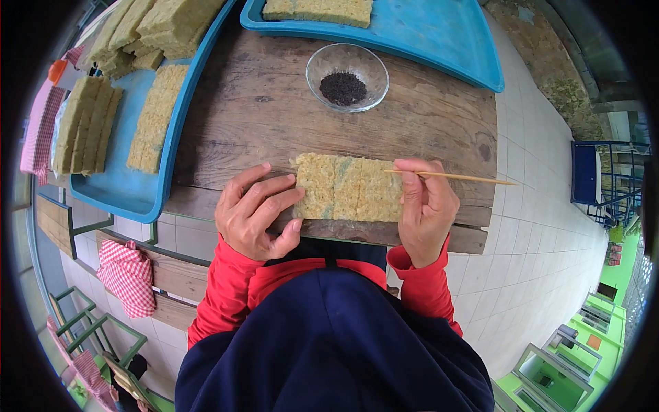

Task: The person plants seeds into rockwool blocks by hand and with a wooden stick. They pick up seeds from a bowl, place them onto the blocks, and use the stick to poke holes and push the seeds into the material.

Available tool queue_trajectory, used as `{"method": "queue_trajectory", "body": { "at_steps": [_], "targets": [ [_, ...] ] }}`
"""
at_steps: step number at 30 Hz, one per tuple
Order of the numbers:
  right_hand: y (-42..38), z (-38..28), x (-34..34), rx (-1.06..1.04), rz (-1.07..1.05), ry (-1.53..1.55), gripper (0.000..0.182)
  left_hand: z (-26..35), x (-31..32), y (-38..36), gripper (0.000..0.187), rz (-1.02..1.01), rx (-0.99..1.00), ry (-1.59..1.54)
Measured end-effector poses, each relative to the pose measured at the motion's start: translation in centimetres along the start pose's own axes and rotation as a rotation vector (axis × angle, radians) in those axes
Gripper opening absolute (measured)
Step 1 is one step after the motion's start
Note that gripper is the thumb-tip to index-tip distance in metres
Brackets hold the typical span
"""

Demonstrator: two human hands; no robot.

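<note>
A yellowish rockwool slab [349, 189], scored with lines and marked with faint green patches, lies flat near the table's front edge. My left hand [257, 209] rests at its left end, fingers apart, the fingertips touching the edge. In my right hand [429, 202], a thin wooden skewer [473, 179] is pinched between thumb and fingers. One end of the skewer is over the slab's upper right part; the pointed end sticks out to the right. Beyond the slab stands a clear glass bowl [374, 72] with small black seeds [342, 89] in it.
A blue tray [165, 161] on the left holds stacked rockwool slabs [86, 123]. Another blue tray [439, 41] at the far side carries one slab [319, 10]. Both border the wooden table [240, 89]. A checkered cloth [127, 278] lies on a bench at lower left.
</note>
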State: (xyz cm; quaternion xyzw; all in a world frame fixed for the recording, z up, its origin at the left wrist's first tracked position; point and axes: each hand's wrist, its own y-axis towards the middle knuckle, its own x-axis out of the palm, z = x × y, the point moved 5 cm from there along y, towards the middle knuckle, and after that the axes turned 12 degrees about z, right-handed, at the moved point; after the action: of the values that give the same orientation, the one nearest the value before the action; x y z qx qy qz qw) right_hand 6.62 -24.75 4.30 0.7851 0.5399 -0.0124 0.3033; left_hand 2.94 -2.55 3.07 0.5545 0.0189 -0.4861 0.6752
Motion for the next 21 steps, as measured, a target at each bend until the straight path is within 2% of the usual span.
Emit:
{"method": "queue_trajectory", "body": {
  "at_steps": [1,3,7,10,12,16,18,21],
  "targets": [
    [0.1,-0.1,0.0,0.000,0.000,0.000,0.006,0.0,0.0,0.0,0.027,-0.002,0.001,0.005],
    [0.2,-0.8,0.3,-0.129,-0.031,-0.034,0.005,0.0,0.0,0.0,0.027,-0.001,-0.003,0.004],
    [0.3,-0.9,0.4,-0.150,-0.033,-0.057,0.004,0.1,0.0,0.0,0.027,-0.001,-0.008,0.002],
    [0.2,-0.6,0.2,-0.100,-0.007,-0.050,0.004,0.0,0.0,0.0,0.027,-0.001,-0.011,0.003],
    [0.0,-0.1,0.0,0.014,0.012,-0.005,0.004,0.0,0.0,0.0,0.027,-0.001,-0.012,0.002],
    [0.1,0.0,0.0,0.032,0.019,0.012,0.005,0.1,0.0,0.0,0.027,0.002,-0.012,-0.001],
    [0.2,-0.6,0.1,-0.081,-0.006,-0.014,0.005,0.1,0.0,0.0,0.027,0.001,-0.011,0.002],
    [0.3,-1.0,0.4,-0.142,-0.042,-0.041,0.005,0.0,0.1,0.0,0.027,0.001,-0.010,0.003]
  ]
}}
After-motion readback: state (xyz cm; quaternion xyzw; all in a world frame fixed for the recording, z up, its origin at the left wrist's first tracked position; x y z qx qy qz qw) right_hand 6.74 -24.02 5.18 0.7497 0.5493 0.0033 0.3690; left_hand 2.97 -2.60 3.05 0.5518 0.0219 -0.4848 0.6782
